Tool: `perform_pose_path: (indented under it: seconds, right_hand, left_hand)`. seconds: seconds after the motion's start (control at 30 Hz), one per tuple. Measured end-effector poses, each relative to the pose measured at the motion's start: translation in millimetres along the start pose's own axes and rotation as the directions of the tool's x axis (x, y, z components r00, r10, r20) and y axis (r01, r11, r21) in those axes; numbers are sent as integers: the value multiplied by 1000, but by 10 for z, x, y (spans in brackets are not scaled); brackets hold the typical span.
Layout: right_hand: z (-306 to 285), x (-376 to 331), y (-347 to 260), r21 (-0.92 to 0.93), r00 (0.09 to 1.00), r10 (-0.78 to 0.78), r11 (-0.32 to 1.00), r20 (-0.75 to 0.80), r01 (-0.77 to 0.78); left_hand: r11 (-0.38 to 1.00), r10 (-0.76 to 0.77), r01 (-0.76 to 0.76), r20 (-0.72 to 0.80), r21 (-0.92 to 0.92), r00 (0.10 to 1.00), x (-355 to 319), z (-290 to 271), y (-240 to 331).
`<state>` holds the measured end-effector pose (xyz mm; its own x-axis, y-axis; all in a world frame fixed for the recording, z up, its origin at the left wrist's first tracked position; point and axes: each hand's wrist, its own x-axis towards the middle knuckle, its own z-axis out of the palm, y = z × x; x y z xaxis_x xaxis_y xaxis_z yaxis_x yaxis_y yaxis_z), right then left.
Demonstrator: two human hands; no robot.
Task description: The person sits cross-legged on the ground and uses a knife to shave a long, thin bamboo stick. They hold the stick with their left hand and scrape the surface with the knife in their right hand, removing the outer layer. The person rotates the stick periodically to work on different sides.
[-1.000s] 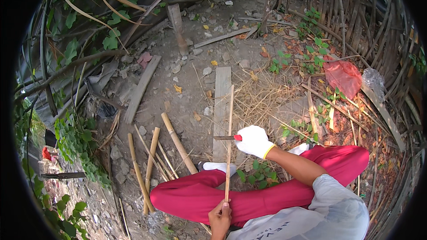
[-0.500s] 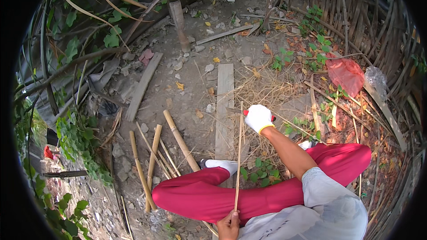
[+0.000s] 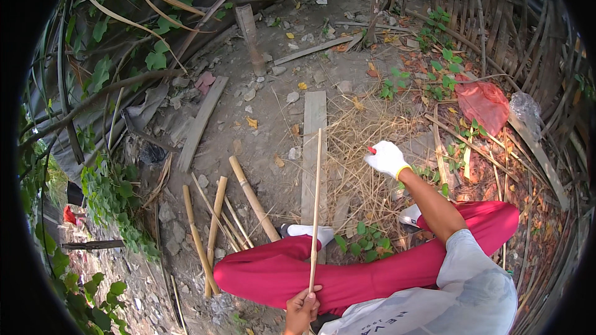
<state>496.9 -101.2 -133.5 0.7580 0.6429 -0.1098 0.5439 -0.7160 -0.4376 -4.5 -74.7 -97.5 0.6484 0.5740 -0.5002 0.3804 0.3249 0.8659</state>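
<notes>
My bare left hand (image 3: 302,312) grips the lower end of a long thin bamboo strip (image 3: 316,201), which points away from me over my red trousers. The strip's far end lies above a grey plank (image 3: 314,108) on the ground. To the right, my right hand (image 3: 386,159) in a white glove with a yellow cuff edge is closed around the red handle of a knife (image 3: 372,150). Only a bit of the red handle shows; its blade cannot be made out now. The gloved hand is apart from the strip, above straw-like shavings (image 3: 366,127).
Several bamboo poles (image 3: 253,198) lie by my left knee. Another board (image 3: 203,123) lies farther left. A red plastic bag (image 3: 481,104) and loose sticks are at the right, near a wooden fence (image 3: 459,0). A stump (image 3: 250,38) stands at the back.
My right hand has moved right, away from the strip, with the knife. My left hand has shifted slightly left, and the strip's far end has swung left over the plank.
</notes>
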Motion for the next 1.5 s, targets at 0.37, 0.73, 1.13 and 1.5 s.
perform_pose_path:
  seconds: [0.37,0.73,1.13,1.5]
  right_hand:
    - [-106,-735,-885,115,948,-313,945,56,306]
    - [-32,-1000,-1123,97,884,-467,881,19,463]
    - [-67,-1078,-1187,-56,917,-381,920,117,389]
    - [71,-988,-1071,-129,947,-285,944,149,305]
  left_hand:
    - [963,-136,146,59,-227,989,51,130,392]
    - [934,-120,131,52,-332,991,102,302,444]
    - [998,47,-49,-70,-27,996,807,744,560]
    - [885,280,-250,-19,391,960,982,948,455]
